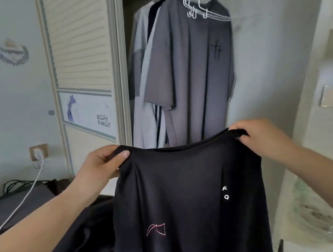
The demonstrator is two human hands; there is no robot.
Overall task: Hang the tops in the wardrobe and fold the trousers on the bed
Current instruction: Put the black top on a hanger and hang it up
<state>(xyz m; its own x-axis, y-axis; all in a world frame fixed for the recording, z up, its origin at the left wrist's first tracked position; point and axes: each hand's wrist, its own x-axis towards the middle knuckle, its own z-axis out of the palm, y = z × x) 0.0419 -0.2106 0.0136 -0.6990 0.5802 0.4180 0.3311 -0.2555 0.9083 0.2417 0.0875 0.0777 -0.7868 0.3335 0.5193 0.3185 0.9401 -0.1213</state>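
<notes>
Pale walls and a slatted sliding door [78, 40] stand at far left, the open wardrobe [258, 60] beyond. My left hand [101, 166] pinches one shoulder of the black top [181, 198], thumb curled over the cloth. The top hangs spread between both hands, neckline running left to right, near me. My right hand [262, 140] grips the other shoulder. Empty white hangers [196, 5] hang above and far, closer to my right hand.

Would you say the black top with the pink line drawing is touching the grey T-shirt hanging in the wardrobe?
Cannot tell. In the head view the black top's upper edge overlaps the grey T-shirt's hem, hiding any contact or gap.
</notes>
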